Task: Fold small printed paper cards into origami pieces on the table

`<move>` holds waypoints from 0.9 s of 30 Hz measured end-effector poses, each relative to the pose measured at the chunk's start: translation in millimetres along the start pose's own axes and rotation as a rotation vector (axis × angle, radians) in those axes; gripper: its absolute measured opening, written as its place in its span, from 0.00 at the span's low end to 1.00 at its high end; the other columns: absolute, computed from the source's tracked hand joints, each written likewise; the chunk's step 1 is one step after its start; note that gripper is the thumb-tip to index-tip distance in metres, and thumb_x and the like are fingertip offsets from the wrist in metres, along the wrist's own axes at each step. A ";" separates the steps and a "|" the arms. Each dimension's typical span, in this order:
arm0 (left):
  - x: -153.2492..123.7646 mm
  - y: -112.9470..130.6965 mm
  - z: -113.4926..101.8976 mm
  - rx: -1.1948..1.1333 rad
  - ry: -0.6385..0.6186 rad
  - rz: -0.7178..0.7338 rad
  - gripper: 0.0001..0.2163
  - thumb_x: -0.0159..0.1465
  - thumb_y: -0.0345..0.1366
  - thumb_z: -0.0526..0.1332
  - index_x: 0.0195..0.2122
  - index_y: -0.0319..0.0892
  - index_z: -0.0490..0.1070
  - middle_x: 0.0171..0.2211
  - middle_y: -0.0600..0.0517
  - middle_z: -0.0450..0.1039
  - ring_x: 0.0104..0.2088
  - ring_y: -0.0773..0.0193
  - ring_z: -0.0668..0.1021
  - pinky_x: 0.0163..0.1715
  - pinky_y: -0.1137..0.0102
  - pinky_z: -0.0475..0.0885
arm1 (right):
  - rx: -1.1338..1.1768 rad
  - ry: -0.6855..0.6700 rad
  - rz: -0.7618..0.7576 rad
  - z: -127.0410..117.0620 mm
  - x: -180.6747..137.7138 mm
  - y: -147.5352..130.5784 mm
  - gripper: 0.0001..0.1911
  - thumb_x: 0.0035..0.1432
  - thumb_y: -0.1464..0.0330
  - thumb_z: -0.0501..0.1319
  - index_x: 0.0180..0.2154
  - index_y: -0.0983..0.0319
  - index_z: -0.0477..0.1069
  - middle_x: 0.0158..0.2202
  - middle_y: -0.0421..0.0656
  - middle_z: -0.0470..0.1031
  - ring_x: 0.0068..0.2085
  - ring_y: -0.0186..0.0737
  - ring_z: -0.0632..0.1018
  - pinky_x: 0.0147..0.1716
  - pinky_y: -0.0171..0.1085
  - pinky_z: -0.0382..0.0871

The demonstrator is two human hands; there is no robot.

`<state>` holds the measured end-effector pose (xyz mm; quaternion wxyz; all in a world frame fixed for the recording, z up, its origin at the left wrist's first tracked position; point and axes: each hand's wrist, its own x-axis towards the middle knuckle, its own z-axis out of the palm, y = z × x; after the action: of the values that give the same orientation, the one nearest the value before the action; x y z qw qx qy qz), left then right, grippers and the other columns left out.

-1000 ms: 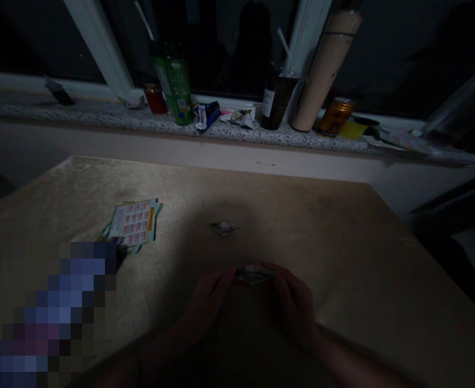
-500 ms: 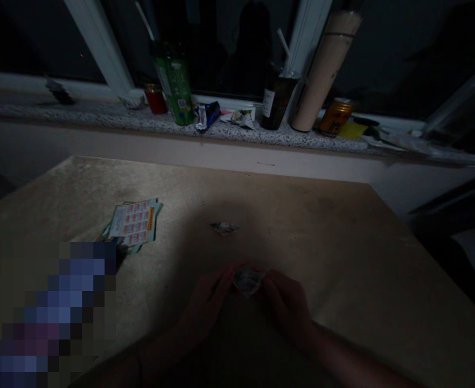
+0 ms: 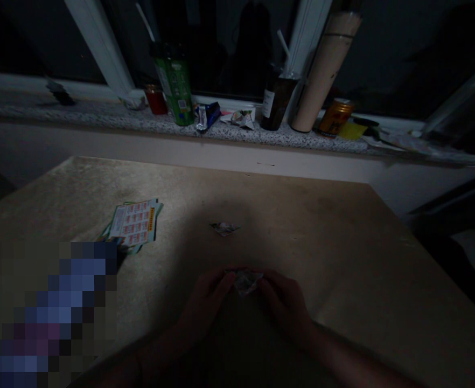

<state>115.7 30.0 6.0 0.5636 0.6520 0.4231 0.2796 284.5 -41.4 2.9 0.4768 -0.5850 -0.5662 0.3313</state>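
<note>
Between both hands is a small folded piece of paper (image 3: 246,281), dim and greyish, with a point toward me. My left hand (image 3: 208,295) pinches its left side between thumb and fingers. On the right side my right hand (image 3: 284,298) grips it the same way. Just beyond the hands, a second folded paper piece (image 3: 224,228) lies flat on the table, shaped like a wide triangle with a printed pattern. Farther left sits a stack of printed paper sheets (image 3: 134,223). My shadow makes the fold's details hard to see.
The wooden table (image 3: 322,215) meets a wall under a stone windowsill (image 3: 229,132). On the sill stand a green cup (image 3: 176,86), a dark cup with a straw (image 3: 277,102), a tall pale flask (image 3: 322,75), an orange can (image 3: 336,117) and crumpled wrappers (image 3: 241,117). A pixelated patch covers the lower left.
The hands have drawn slightly closer together, and the held paper's outline has become wider and flatter at the top. The other papers have not moved.
</note>
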 end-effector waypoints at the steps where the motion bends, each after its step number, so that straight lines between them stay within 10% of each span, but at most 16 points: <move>1: 0.1 -0.5 -0.2 -0.021 -0.018 -0.002 0.12 0.63 0.41 0.56 0.42 0.47 0.76 0.40 0.54 0.78 0.43 0.59 0.77 0.46 0.68 0.68 | 0.011 0.001 0.003 0.1 0.2 -0.1 0.13 0.62 0.68 0.54 0.44 0.57 0.74 0.39 0.43 0.79 0.41 0.40 0.79 0.41 0.35 0.71; 27: 3.2 9.2 -0.6 0.060 0.084 -0.044 0.11 0.64 0.41 0.53 0.38 0.44 0.73 0.33 0.53 0.75 0.35 0.60 0.76 0.36 0.70 0.69 | 0.252 0.171 0.156 3.1 4.7 0.9 0.06 0.59 0.63 0.56 0.35 0.58 0.63 0.25 0.37 0.66 0.27 0.35 0.70 0.26 0.32 0.66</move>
<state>119.0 33.0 14.7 0.5316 0.6467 0.4689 0.2816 282.6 -36.2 1.8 0.5659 -0.5887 -0.4303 0.3847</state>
